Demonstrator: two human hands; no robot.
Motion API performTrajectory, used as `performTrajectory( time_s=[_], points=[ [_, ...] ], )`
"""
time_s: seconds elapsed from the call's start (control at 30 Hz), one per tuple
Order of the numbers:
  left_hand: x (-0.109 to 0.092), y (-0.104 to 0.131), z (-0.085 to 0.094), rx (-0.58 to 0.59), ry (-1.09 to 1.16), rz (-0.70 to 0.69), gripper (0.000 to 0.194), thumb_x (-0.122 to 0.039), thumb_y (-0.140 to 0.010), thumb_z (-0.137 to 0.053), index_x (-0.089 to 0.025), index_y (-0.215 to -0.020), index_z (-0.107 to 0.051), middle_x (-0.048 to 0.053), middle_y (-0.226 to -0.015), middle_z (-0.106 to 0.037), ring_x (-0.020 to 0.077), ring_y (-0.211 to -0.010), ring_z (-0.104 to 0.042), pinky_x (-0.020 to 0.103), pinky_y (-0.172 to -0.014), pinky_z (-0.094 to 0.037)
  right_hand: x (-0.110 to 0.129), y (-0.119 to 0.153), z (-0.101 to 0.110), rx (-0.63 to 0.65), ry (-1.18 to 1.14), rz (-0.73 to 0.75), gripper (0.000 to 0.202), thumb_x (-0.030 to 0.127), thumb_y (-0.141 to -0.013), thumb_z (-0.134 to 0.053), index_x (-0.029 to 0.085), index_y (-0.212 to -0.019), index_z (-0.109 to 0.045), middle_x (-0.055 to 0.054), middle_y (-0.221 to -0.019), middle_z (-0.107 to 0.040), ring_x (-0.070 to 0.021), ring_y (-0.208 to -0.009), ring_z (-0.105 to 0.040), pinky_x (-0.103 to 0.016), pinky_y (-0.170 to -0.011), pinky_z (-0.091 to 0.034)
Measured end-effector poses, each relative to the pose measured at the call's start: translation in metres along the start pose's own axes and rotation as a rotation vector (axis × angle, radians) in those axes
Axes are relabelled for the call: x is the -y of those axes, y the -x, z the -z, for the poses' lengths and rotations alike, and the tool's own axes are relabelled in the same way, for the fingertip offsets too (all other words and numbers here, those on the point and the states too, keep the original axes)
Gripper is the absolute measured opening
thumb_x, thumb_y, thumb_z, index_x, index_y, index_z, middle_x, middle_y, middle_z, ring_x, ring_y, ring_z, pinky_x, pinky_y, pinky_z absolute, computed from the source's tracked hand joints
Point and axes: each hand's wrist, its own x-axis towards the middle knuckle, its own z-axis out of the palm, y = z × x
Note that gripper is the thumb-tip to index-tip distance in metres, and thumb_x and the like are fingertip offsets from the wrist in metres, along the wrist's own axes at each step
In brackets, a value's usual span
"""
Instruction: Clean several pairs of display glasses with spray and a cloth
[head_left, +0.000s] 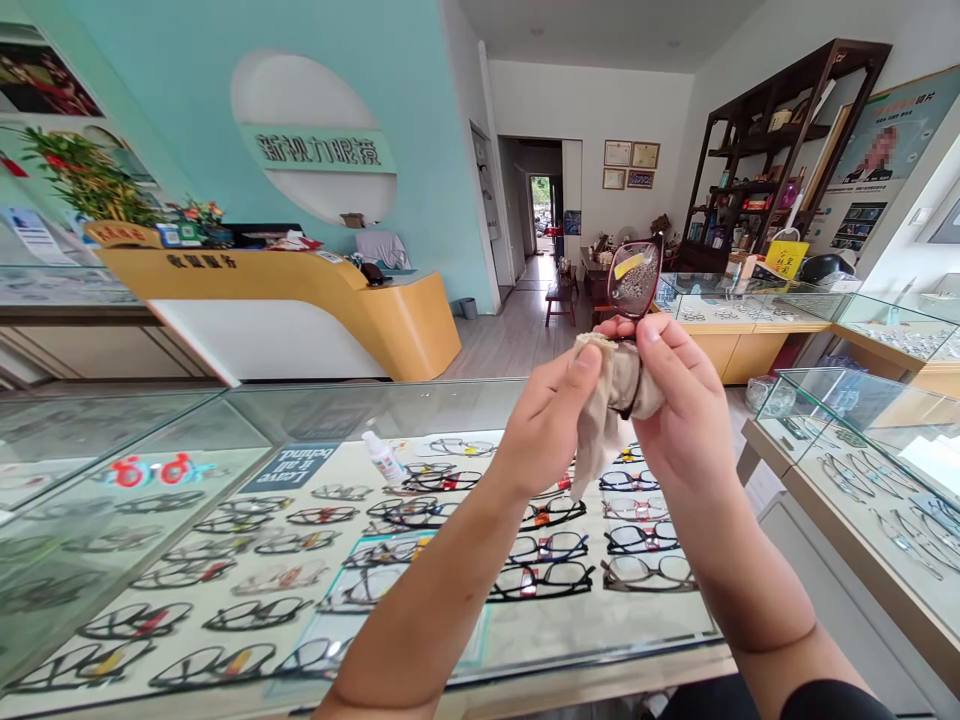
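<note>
A pair of eyeglasses (636,284) with a dark red rim is held up above the glass counter. One lens stands upright, speckled with what look like droplets and bearing a yellow sticker; the other is mostly hidden by fingers and cloth. My left hand (551,415) is closed, its thumb pressing a beige cloth (597,435) against the glasses. Pinched between the thumb and fingers of my right hand (682,395) is the frame, close under the visible lens. The cloth's loose end hangs down between both hands.
Below my arms, a glass display case (390,400) contains rows of eyeglasses (544,578) and a white spray bottle (384,458). Another glass case (862,440) stands at the right. Beyond are a yellow reception desk (416,325), a dark shelf (765,150) and a doorway.
</note>
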Motion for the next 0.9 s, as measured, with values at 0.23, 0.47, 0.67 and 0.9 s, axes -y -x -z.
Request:
performTrajectory(
  time_s=[0.23,0.47,0.67,0.9],
  points=[
    [-0.005,-0.009,0.024,-0.182,0.038,0.062,0.056,-0.076,-0.095,-0.07,-0.023,-0.109,-0.081,0.009,-0.09,-0.082,0.0288,-0.108,-0.081,0.039,-0.089,-0.067,0.008,-0.003,0.014,0.054,0.188,0.044,0.018,0.043,-0.092,-0.084,0.028,-0.082,-0.078,-0.001,-0.111,-0.077,-0.0228,-0.119,-0.068,-0.041,-0.115,-0.051],
    [-0.013,-0.012,0.025,-0.317,-0.014,-0.005,0.062,-0.081,-0.093,-0.067,-0.023,-0.11,-0.082,0.007,-0.087,-0.082,0.0274,-0.107,-0.082,0.037,-0.091,-0.067,0.003,-0.003,0.016,0.149,0.288,-0.018,0.02,0.044,-0.092,-0.084,0.026,-0.083,-0.08,-0.004,-0.126,-0.072,-0.0196,-0.104,-0.066,-0.04,-0.1,-0.055],
    [-0.011,-0.009,0.031,-0.373,-0.157,-0.028,0.056,-0.078,-0.096,-0.065,-0.025,-0.105,-0.083,0.006,-0.091,-0.081,0.0231,-0.099,-0.079,0.031,-0.082,-0.062,0.008,0.002,0.018,0.133,0.349,0.069,0.018,0.041,-0.096,-0.08,0.028,-0.084,-0.08,-0.003,-0.129,-0.072,-0.0217,-0.113,-0.066,-0.042,-0.108,-0.051],
    [-0.006,-0.014,0.039,-0.487,-0.253,-0.112,0.047,-0.073,-0.095,-0.071,-0.027,-0.088,-0.078,0.003,-0.085,-0.075,0.0203,-0.088,-0.07,0.028,-0.078,-0.054,-0.004,-0.002,0.014,0.164,0.426,-0.029,0.022,0.045,-0.092,-0.082,0.027,-0.079,-0.079,-0.002,-0.13,-0.071,-0.0239,-0.121,-0.065,-0.048,-0.117,-0.042]
  ],
)
